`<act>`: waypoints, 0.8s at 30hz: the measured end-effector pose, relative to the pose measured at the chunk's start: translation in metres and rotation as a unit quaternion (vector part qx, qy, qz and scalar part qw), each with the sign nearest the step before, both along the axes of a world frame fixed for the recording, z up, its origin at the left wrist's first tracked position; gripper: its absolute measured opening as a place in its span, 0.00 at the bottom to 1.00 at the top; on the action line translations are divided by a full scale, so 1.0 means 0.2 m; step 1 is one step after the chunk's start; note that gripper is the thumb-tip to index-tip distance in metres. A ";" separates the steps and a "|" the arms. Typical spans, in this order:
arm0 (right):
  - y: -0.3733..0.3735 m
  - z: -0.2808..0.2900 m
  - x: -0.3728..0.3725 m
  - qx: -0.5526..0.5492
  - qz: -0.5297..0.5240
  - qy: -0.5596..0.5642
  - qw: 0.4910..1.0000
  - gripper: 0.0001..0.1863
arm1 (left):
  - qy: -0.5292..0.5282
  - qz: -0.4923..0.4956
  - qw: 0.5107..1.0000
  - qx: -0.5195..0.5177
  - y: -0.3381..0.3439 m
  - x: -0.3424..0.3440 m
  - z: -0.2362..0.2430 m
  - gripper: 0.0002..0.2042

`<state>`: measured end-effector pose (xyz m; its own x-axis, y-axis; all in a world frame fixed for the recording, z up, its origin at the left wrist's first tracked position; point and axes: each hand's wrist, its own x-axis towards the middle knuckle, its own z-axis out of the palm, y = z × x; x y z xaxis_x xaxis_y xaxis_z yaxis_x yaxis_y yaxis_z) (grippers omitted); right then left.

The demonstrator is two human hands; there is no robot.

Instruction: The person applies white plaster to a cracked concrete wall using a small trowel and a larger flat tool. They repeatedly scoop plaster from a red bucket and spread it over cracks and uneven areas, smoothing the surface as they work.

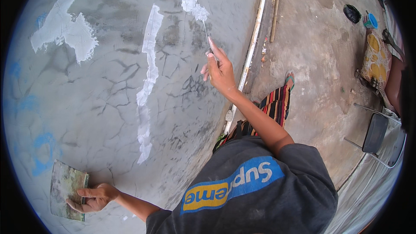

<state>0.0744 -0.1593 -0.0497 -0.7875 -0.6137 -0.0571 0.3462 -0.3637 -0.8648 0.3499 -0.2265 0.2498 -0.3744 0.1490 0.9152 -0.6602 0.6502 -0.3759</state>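
Observation:
My left hand (96, 197) grips a flat, stained, roughly square board (65, 182) by its near edge, in front of the wall at the lower left. My right hand (222, 74) is raised, its fingers closed round the handle of a thin putty knife (206, 32). The blade shows edge-on, and its tip meets the lower end of a white filler streak (190, 2) on the cracked grey wall (117, 86). A longer white strip (149, 65) runs down the wall left of that, and a broad white patch (65, 30) lies farther left.
A white pipe (255, 30) runs along the wall's foot, with a thin pole (276, 8) beside it on the concrete floor (316, 60). At the right are a folding chair (376, 133), a yellow patterned cushion (373, 56), a blue bucket (369, 21) and a black bag (352, 13).

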 end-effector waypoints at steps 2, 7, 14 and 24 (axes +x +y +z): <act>-0.03 0.07 -0.03 0.025 -0.017 0.047 0.998 0.25 | 0.005 0.003 1.000 0.005 0.00 -0.01 -0.01 0.18; -0.18 0.07 0.00 0.091 -0.084 0.183 0.975 0.25 | -0.004 0.040 0.999 0.005 0.01 0.05 0.00 0.15; -0.27 0.14 0.02 0.131 -0.072 0.246 0.958 0.27 | -0.058 0.049 0.996 -0.039 0.00 0.10 0.02 0.14; 0.10 0.21 -0.35 0.178 0.118 0.207 0.955 0.23 | -0.015 0.032 0.999 -0.007 0.01 0.03 0.02 0.13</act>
<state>0.0041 -0.1399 -0.0074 -0.6304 -0.7762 -0.0097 -0.0160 0.0255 -0.9995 0.3559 -0.2236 0.2531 -0.4102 0.1353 0.9019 -0.6894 0.6014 -0.4038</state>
